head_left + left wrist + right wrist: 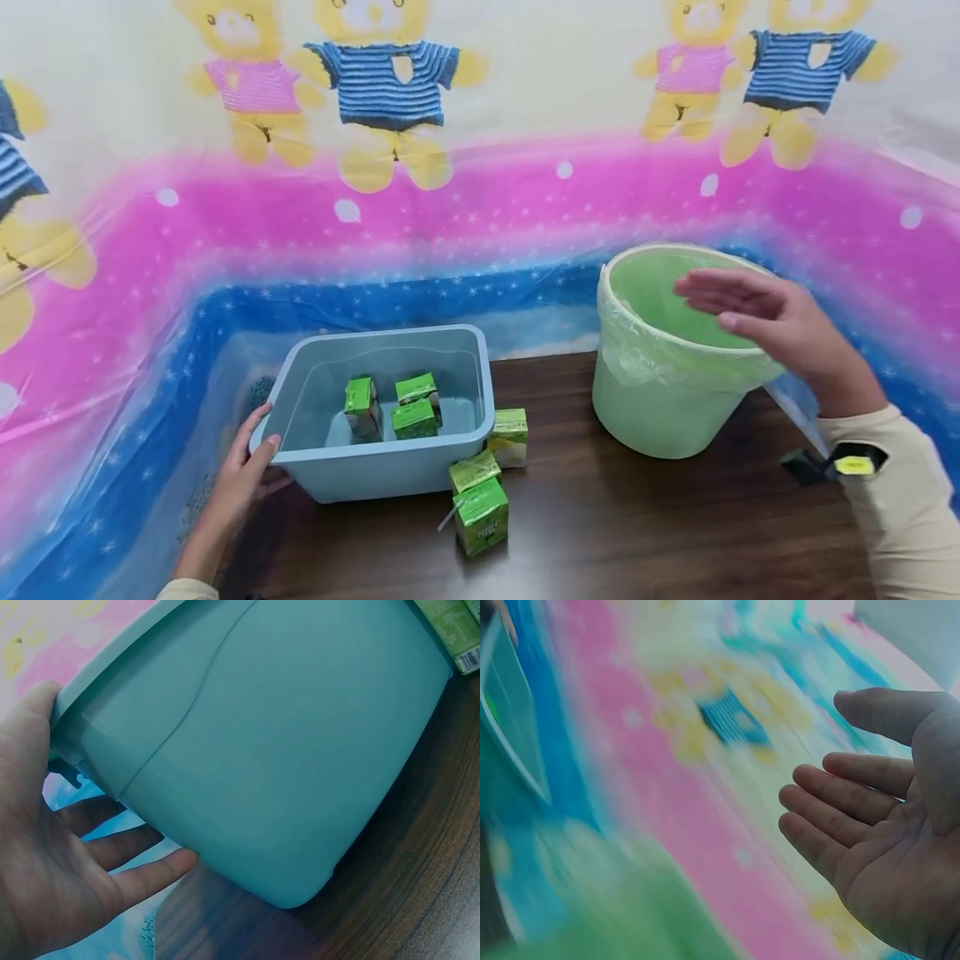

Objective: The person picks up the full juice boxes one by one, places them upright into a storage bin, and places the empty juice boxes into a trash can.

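1. Left hand (pixel 243 475): I see it grasping the left end of a rectangular blue-grey plastic tub (pixel 367 479), thumb over the rim and fingers against the outer wall.
2. Right hand (pixel 780 321): I read it as released, fingers extended and thumb apart, above the mouth of a round light-green plastic bin (pixel 660 412).
3. Tub contents: I count three green box-shaped drink cartons inside. One stands at the left (pixel 362 408); two sit close together to its right, a rear one (pixel 416 387) and a front one (pixel 414 419).
4. Loose cartons: I locate three more beside the tub's right front corner, on the dark brown wood-grain desk (pixel 592 533): a rear one (pixel 510 437), a middle one (pixel 474 472) and a nearest one (pixel 482 517). A thin pale straw (pixel 447 518) projects at the nearest one's left side.
5. Bin: I find it well right of the tub, a clear plastic liner (pixel 645 358) folded over its rim.
6. Backdrop: a bear-printed cloth (pixel 480 200) hangs behind both containers.
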`<control>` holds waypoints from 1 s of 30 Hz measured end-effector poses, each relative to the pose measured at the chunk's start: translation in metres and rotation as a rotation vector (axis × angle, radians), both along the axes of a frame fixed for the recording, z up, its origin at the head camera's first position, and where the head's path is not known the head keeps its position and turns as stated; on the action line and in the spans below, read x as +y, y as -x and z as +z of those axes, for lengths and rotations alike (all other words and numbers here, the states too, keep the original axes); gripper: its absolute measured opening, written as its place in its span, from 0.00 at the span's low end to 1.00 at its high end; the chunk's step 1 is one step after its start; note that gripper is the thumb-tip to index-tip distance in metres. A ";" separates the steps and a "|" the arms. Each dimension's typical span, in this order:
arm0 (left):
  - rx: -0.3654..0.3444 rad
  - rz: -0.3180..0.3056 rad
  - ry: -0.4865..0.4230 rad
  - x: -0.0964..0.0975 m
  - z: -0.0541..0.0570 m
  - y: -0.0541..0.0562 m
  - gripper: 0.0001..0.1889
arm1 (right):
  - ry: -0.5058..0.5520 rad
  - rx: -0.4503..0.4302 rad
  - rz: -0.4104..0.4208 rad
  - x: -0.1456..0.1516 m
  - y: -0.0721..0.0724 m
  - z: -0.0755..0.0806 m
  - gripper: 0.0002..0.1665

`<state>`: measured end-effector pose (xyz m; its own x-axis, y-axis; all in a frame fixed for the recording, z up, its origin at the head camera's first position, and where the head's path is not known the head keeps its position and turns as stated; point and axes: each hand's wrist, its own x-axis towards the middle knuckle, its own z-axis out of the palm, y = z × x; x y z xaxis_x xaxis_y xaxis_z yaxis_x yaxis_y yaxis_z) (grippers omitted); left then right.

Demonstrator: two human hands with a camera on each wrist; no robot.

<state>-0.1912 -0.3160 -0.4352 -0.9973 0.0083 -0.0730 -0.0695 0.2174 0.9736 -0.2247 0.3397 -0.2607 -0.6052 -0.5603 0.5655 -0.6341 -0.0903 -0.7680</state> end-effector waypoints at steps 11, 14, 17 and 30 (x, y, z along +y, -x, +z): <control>-0.036 0.043 0.001 -0.012 -0.003 -0.012 0.37 | 0.147 -0.113 -0.458 0.107 0.012 -0.024 0.26; -0.042 0.044 0.022 -0.010 -0.003 -0.012 0.37 | 0.137 -0.193 -0.471 0.127 0.021 -0.043 0.27; -0.019 0.024 0.024 -0.007 -0.004 -0.010 0.37 | 0.101 -0.273 -0.415 0.142 0.026 -0.064 0.30; 0.095 -0.013 0.003 -0.001 -0.004 -0.005 0.35 | 0.269 -0.481 0.090 0.159 0.034 -0.101 0.37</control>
<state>-0.1866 -0.3166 -0.4391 -0.9995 0.0215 0.0219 0.0261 0.2203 0.9751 -0.2589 0.4984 -0.3613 -0.7866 -0.4960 0.3677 -0.1987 -0.3605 -0.9113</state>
